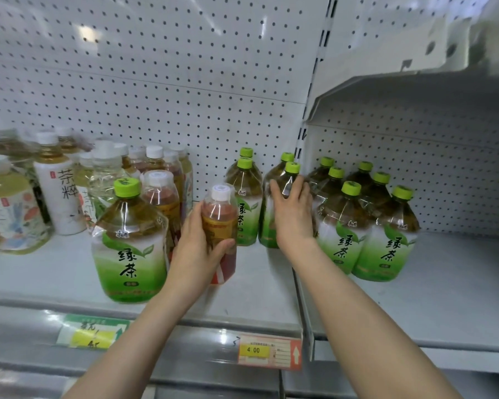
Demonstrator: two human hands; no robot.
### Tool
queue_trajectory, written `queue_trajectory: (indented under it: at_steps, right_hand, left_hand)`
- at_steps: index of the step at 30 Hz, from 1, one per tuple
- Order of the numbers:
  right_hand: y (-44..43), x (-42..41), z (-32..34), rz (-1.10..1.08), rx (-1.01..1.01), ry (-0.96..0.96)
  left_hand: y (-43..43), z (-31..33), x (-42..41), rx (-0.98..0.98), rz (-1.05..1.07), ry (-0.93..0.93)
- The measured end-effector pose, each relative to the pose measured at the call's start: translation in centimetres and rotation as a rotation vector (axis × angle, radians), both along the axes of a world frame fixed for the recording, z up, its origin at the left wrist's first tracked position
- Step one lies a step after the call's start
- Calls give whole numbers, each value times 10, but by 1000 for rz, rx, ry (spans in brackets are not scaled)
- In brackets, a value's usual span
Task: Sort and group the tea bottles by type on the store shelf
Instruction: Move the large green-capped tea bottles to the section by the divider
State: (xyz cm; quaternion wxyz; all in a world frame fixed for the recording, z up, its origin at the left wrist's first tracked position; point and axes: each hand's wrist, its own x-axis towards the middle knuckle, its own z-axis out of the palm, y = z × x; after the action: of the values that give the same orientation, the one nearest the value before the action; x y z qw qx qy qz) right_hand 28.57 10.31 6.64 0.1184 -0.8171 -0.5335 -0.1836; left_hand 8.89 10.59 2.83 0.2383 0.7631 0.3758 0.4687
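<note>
1. At the middle of the shelf front, the left hand [198, 249] is wrapped around a white-capped bottle of reddish tea [220, 226], thumb across its orange label, fingers behind it.
2. Just right of that grip, the right hand [293, 210] lies with spread fingers against the shoulder of a green-capped green tea bottle [283, 185]; whether it actually grasps the bottle cannot be told.
3. Under both hands runs a pale grey shelf [55, 272], backed by white pegboard [156, 67]. A price tag reading 4 00 [270, 351] sits on the shelf edge below the hands.
4. Just left of the held bottle stands a large green tea bottle [130, 246], with another reddish tea bottle [160, 191] behind it.
5. Further left, white-capped bottles of mixed teas [59, 185] crowd together, partly blurred.
6. Right of the right hand, beyond the upright divider, a group of green tea bottles [386, 234] stands together under a higher shelf [415, 96].
</note>
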Motion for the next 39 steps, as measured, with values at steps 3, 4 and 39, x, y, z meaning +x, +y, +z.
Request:
queue_trajectory:
  at_steps: [3,4,39]
  right_hand:
    - [3,4,-2,0,-11,-27]
    - [1,4,-1,2,-22,-29]
    - [-152,15,-29,205,626,730]
  left_hand:
    - [-1,2,-3,-10,-16,-8]
    - [-2,3,-3,-14,-14,-10]
    - [-39,-14,48,-110,55,-113]
